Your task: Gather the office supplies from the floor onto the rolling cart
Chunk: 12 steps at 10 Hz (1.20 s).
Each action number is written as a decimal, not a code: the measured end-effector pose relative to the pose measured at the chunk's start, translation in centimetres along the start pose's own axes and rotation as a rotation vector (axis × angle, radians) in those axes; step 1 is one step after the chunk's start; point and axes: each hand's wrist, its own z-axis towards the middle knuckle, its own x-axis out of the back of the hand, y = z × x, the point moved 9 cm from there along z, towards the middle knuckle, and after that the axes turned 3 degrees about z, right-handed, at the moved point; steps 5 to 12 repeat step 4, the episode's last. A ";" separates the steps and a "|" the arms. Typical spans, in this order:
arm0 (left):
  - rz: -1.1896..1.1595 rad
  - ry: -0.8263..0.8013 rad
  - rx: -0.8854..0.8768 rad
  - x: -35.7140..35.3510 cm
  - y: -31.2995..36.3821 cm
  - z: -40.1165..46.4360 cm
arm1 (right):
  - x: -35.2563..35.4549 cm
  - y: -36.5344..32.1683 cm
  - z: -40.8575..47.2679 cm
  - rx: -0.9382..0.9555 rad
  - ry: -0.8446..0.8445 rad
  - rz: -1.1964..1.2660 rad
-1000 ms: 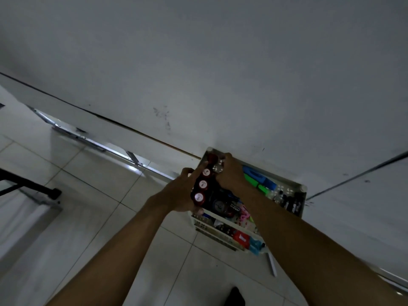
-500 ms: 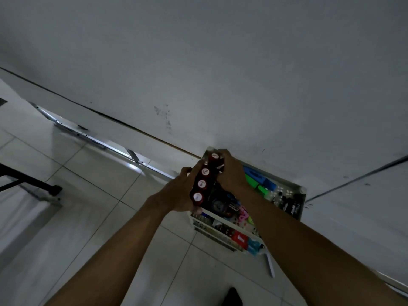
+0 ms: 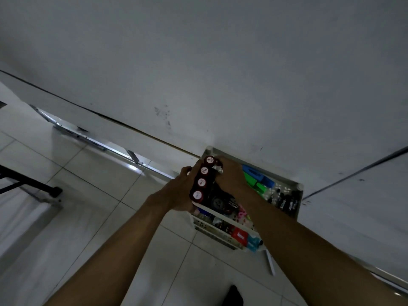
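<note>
**Kid:** What are the hands holding?

**Friend:** Both hands hold a dark red pack [image 3: 202,181]. It has four round white tops in a row. The left hand [image 3: 181,193] curls round its left side, fingers behind it. The right hand [image 3: 229,177] grabs the far end, fingers bent over the top.

**Kid:** Where is the pack?

**Friend:** It is between the two hands, over the left edge of the white cart [image 3: 297,195]. I cannot tell if it touches the cart.

**Kid:** What is in the cart?

**Friend:** Just right of the right hand lie blue things [image 3: 258,175] and green things [image 3: 254,184]. Under the right wrist sit black things [image 3: 220,200]. A shelf lower down, nearer the person, holds a red box [image 3: 239,236].

**Kid:** What is around?

**Friend:** White floor tiles [image 3: 88,217] are under the arms. A white wall [image 3: 220,62] stands past the hands. A black bar [image 3: 28,180] is far off to the left of the left hand.
</note>
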 end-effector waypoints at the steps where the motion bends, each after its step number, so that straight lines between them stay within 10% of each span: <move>1: 0.008 -0.004 -0.024 0.5 0.9 -0.8 | 0.8 0.2 -1.1 0.025 0.028 0.000; 12: -0.055 0.112 -0.139 3.7 5.0 -5.7 | 5.5 -0.5 -9.8 0.089 0.135 -0.128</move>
